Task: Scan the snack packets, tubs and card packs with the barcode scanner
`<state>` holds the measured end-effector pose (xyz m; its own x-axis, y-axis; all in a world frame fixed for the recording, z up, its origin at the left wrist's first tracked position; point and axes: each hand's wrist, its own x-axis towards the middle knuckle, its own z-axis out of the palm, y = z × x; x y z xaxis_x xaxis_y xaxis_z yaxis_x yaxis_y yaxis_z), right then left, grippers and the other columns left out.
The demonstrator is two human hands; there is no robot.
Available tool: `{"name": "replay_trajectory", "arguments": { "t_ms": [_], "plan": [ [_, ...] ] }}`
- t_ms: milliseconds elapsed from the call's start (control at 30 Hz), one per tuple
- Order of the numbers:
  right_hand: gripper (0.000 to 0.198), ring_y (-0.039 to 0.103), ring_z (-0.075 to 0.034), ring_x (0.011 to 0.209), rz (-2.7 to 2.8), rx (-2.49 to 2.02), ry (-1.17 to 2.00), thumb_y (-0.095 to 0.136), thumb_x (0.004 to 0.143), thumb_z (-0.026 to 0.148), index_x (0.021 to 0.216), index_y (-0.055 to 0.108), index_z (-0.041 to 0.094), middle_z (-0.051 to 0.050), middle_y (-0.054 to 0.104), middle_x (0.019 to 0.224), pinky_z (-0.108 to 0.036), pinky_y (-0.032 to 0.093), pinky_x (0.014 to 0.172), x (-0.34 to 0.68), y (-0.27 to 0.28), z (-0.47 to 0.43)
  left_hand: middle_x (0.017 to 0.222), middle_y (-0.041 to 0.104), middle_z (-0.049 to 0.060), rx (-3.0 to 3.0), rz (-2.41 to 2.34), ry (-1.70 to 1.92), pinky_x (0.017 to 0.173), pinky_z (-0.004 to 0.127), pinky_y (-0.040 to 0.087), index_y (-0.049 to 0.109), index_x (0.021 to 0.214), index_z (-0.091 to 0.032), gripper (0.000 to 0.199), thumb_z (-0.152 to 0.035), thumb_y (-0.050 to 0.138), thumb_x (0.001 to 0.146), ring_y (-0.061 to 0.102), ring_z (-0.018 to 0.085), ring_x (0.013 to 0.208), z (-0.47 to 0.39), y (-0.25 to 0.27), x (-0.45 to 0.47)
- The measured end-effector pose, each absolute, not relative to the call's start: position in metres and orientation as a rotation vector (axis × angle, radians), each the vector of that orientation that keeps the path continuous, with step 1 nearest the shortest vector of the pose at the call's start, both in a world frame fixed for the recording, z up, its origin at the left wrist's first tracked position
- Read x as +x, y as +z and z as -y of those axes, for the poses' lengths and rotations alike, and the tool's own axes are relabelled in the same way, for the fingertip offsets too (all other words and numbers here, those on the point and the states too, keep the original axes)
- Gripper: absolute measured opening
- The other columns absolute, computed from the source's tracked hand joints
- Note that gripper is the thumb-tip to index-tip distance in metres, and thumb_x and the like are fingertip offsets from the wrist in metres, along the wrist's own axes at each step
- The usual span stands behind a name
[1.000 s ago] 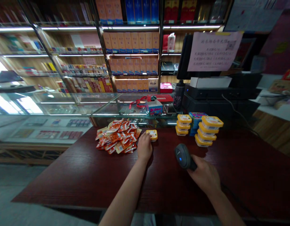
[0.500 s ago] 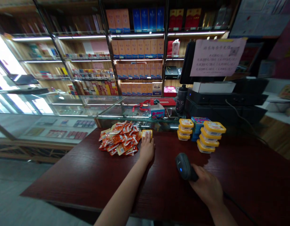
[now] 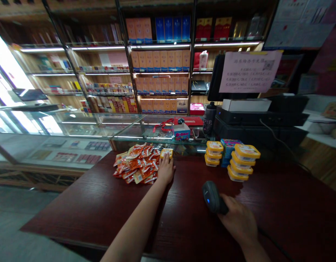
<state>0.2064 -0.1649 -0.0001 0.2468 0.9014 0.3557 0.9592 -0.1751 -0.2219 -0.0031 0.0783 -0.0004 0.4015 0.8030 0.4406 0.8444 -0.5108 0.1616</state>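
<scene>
My left hand (image 3: 165, 171) reaches forward to a small yellow-lidded plastic tub (image 3: 167, 153), its fingers over the lid. The tub stands on the dark wooden counter (image 3: 107, 211), against the right side of a heap of orange-red snack packets (image 3: 140, 165). In my right hand (image 3: 238, 218) is a black barcode scanner (image 3: 211, 196), gripped by its handle, with a blue light on its head. Ahead of the scanner stand two stacks of like tubs, a shorter stack (image 3: 213, 153) and a taller stack (image 3: 242, 163). Blue patterned boxes (image 3: 227, 154) stand between them.
A glass display case (image 3: 124, 127) borders the counter's far edge, with a small blue-pink box (image 3: 181, 131) and a dark bottle (image 3: 209, 118) on top. At the right are a monitor with a paper sign (image 3: 248, 72) and black equipment (image 3: 260, 127). The scanner's cable trails right.
The view has tilted and shifted slightly. My left hand and the tub under it have moved a little left, closer to the packets. My right hand still holds the scanner in nearly the same place.
</scene>
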Motion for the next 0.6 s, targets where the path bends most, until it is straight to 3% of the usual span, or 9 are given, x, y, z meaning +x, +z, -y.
{"name": "replay_trajectory", "arguments": {
  "t_ms": [233, 433, 600],
  "plan": [
    [0.027, 0.065, -0.020, 0.084, 1.691, -2.123, -0.170, 0.052, 0.080, 0.021, 0.105, 0.063, 0.024, -0.003, 0.070, 0.095, -0.030, 0.043, 0.073, 0.206, 0.002, 0.164, 0.149, 0.034, 0.019, -2.656, 1.350, -0.870, 0.113, 0.050, 0.026, 0.050, 0.129, -0.012, 0.045, -0.018, 0.051, 0.084, 0.022, 0.030, 0.143, -0.067, 0.005, 0.021],
    [0.030, 0.064, -0.020, 0.087, 1.666, -2.153, -0.135, 0.055, 0.077, 0.020, 0.106, 0.063, 0.024, -0.003, 0.070, 0.097, -0.029, 0.042, 0.076, 0.204, 0.006, 0.164, 0.142, 0.045, 0.015, -2.964, 1.004, -1.018, 0.109, 0.041, 0.036, 0.051, 0.128, -0.016, 0.043, -0.015, 0.051, 0.084, 0.043, 0.024, 0.131, -0.058, 0.037, 0.082],
    [0.034, 0.064, -0.021, 0.091, 1.678, -2.151, -0.108, 0.055, 0.076, 0.017, 0.108, 0.062, 0.023, -0.003, 0.069, 0.096, -0.029, 0.041, 0.077, 0.204, 0.008, 0.165, 0.137, 0.048, 0.016, -3.021, 0.941, -1.225, 0.101, 0.038, 0.043, 0.056, 0.125, -0.016, 0.047, -0.009, 0.058, 0.078, 0.054, 0.026, 0.119, -0.062, 0.071, 0.136]
  ]
}}
